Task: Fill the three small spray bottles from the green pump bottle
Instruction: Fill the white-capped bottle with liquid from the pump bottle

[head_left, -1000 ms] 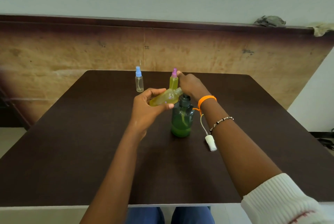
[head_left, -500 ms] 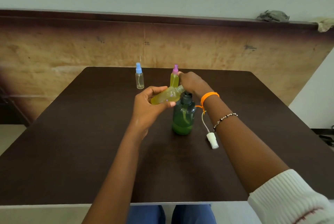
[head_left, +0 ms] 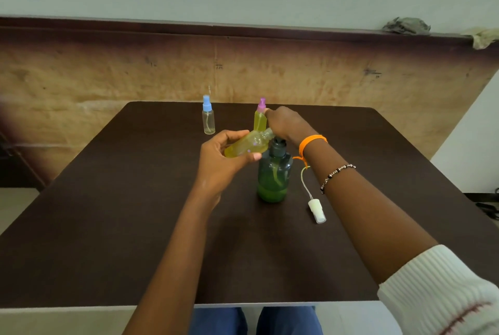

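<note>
Dark table (head_left: 108, 226) holds a green bottle (head_left: 274, 178) in the middle. Her left hand (head_left: 218, 156) grips a tilted yellow bottle (head_left: 248, 144) at the pump, and her right hand (head_left: 286, 122) presses closed on the pump top. Two small bottles, blue cap (head_left: 208, 118) and pink cap (head_left: 260, 118), stand behind; a white cap (head_left: 317, 210) lies beside.

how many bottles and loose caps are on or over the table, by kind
small spray bottles: 3 (blue-capped, purple-capped, uncapped one in the left hand)
green pump bottle: 1
loose white spray cap: 1
total: 5
</note>
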Action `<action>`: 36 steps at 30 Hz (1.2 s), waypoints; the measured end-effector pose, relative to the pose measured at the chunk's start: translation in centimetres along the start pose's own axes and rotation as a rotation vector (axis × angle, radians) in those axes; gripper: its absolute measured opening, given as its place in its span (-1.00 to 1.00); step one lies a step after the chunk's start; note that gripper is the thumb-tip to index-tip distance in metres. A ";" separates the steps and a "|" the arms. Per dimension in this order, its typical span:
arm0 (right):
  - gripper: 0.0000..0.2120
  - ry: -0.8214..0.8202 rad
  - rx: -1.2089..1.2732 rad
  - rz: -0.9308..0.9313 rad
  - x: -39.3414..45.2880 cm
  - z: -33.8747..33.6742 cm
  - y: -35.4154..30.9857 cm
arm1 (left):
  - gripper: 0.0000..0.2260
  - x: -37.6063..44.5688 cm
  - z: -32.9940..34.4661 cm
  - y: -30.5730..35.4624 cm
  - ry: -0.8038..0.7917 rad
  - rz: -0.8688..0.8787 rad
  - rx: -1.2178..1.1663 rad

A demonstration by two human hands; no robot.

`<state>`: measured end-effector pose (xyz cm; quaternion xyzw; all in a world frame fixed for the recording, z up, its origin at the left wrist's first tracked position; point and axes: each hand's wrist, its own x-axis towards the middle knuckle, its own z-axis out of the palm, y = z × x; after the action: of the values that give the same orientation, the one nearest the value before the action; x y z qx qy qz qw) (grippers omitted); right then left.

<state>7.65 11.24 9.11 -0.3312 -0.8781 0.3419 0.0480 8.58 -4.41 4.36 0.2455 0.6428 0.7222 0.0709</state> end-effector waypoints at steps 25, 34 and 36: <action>-0.55 -0.081 0.043 -0.039 0.3 -0.3 0.2 | -0.63 0.1 0.2 -0.3 0.011 0.004 -0.012; -0.56 -0.117 -0.063 -0.014 0.1 -0.7 -0.6 | -0.63 0.0 0.0 0.2 -0.002 0.010 -0.029; -0.57 -0.105 -0.065 -0.008 0.5 -0.6 -0.4 | -0.63 0.1 0.0 0.1 0.002 0.010 -0.035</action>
<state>7.23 11.67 9.81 -0.3108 -0.8914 0.3299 -0.0075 8.53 -4.37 4.45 0.2468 0.6289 0.7338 0.0712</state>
